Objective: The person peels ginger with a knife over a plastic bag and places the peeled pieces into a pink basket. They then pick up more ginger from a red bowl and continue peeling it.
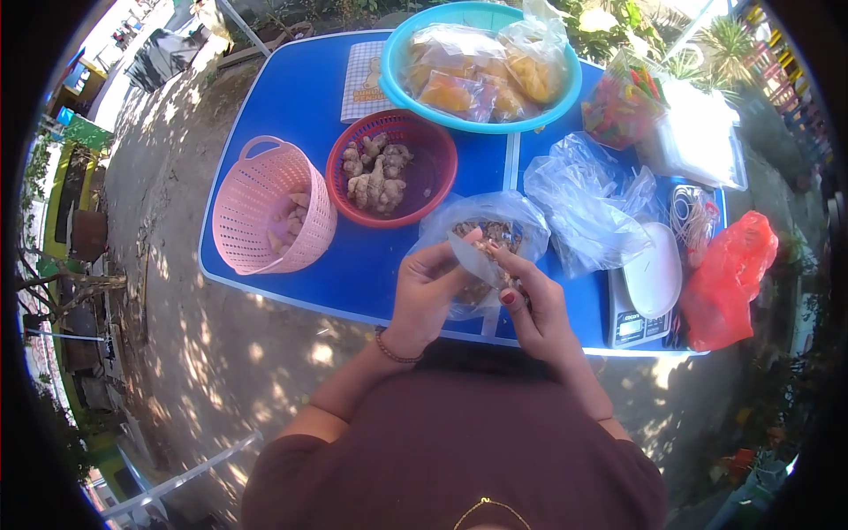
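Observation:
My left hand (429,287) is closed around what looks like a small piece of ginger, mostly hidden by my fingers. My right hand (537,305) is closed opposite it, apparently on a knife whose pale, wide blade (475,258) lies between both hands. The handle is covered. Beneath them sits an open clear plastic bag (526,216) with brown scraps inside. Just beyond my left hand, a red basket (446,185) holds several knobbly ginger roots (380,185). A pink handled basket (243,216) to its left contains several pale pieces (287,225).
At the back of the blue table (274,106) stands a turquoise basin (395,84) with several filled bags. On the right are crumpled plastic bags (587,212), a kitchen scale (629,331) with a white tray (654,274), and a red bag (729,287).

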`<action>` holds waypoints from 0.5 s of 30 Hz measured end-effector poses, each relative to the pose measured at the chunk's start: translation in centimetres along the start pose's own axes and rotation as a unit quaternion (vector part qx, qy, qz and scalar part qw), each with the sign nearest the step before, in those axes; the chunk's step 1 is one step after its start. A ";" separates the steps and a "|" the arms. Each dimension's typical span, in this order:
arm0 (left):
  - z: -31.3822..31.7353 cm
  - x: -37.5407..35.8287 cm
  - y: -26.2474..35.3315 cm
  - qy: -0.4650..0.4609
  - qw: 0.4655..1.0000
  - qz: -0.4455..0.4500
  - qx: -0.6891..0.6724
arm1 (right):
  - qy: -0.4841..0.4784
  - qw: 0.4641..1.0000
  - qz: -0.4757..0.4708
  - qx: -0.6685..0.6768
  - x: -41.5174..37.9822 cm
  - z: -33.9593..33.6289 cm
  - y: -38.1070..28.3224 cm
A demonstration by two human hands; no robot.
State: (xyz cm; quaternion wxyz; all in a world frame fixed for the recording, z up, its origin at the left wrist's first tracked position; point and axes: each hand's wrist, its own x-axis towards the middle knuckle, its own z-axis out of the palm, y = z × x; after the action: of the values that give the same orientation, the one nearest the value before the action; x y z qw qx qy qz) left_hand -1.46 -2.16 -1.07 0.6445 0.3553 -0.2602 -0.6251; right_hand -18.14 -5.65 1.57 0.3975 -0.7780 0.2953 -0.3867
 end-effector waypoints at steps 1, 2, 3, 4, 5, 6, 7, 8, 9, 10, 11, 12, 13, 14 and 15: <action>0.5 0.0 0.1 0.013 1.000 0.004 -0.006 | 0.003 1.000 0.005 -0.025 -0.1 0.1 0.0; 0.9 0.0 0.0 0.025 1.000 0.007 -0.011 | 0.006 0.999 0.011 -0.050 -0.3 0.1 0.0; 1.0 0.0 -0.1 0.029 0.999 0.005 -0.012 | 0.009 0.997 0.017 -0.075 -0.5 0.2 0.1; 1.1 -0.1 -0.2 0.032 0.999 0.003 -0.013 | 0.016 0.997 0.013 -0.071 -0.5 0.4 0.2; 1.2 -0.1 -0.3 0.036 0.999 0.002 -0.013 | 0.024 0.997 0.009 -0.068 -0.5 0.7 0.5; 1.1 0.0 -0.4 0.028 1.000 -0.002 -0.012 | 0.032 0.997 0.005 -0.065 -0.6 0.8 0.7; 0.9 0.1 -0.5 0.021 1.000 -0.005 -0.011 | 0.026 0.994 0.074 0.082 -0.7 0.8 0.7; 0.7 0.2 -0.5 0.014 1.000 -0.009 -0.009 | 0.019 0.963 0.142 0.226 -1.1 0.9 0.7; 0.7 0.2 -0.4 0.008 1.000 -0.016 -0.024 | 0.010 0.908 0.206 0.365 -1.3 0.8 0.6; 0.7 0.3 -0.4 0.002 0.999 -0.024 -0.038 | 0.009 0.894 0.218 0.391 -1.3 0.7 0.7; 0.6 0.3 -0.3 -0.004 0.998 -0.031 -0.052 | 0.007 0.880 0.229 0.416 -1.2 0.6 0.8; 0.6 0.4 -0.3 -0.001 0.999 -0.026 -0.044 | 0.005 0.866 0.239 0.440 -1.1 0.4 0.9; 0.6 0.4 -0.2 0.001 0.999 -0.021 -0.036 | -0.011 0.898 0.219 0.381 -1.0 0.1 1.1; 0.6 0.5 -0.2 0.003 0.999 -0.017 -0.028 | -0.027 0.926 0.198 0.321 -0.9 -0.2 1.2; 0.6 0.5 -0.2 0.003 1.000 -0.007 -0.020 | -0.043 0.949 0.176 0.259 -0.8 -0.4 1.2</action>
State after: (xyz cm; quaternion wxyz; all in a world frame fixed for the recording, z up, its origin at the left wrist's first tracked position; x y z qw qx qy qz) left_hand -2.05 -2.68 -0.94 0.6478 0.3455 -0.2433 -0.6339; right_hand -19.09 -5.80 0.35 0.6589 -0.6000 0.3000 -0.3404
